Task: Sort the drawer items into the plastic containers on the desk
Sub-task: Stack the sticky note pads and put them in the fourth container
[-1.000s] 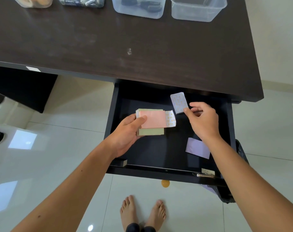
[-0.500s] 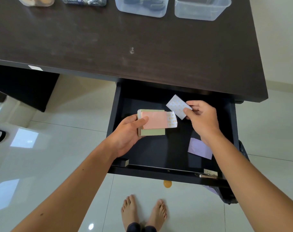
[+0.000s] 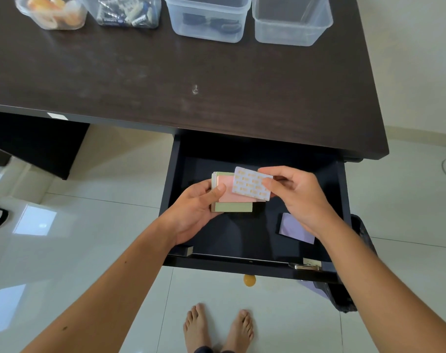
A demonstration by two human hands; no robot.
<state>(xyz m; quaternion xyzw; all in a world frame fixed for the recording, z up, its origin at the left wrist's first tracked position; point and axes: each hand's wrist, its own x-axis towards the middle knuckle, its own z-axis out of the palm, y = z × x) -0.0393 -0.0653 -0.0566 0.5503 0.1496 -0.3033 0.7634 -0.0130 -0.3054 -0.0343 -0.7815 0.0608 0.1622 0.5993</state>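
Risk: right hand [image 3: 297,197] pinches a card [image 3: 251,183] over the pad stack [image 3: 229,197] clasped in left hand [image 3: 193,207]; loose stacking could spill it.

Both forearms are bare to the frame's edge, with no sleeves, watch, bracelet or rings visible on the left hand [image 3: 195,212] or right hand [image 3: 299,200]. The fingers carry short, unpainted nails. Below, two bare feet [image 3: 218,327] show, with dark trouser hems at the ankles.

Matt dark wood-grain desk [image 3: 191,72]
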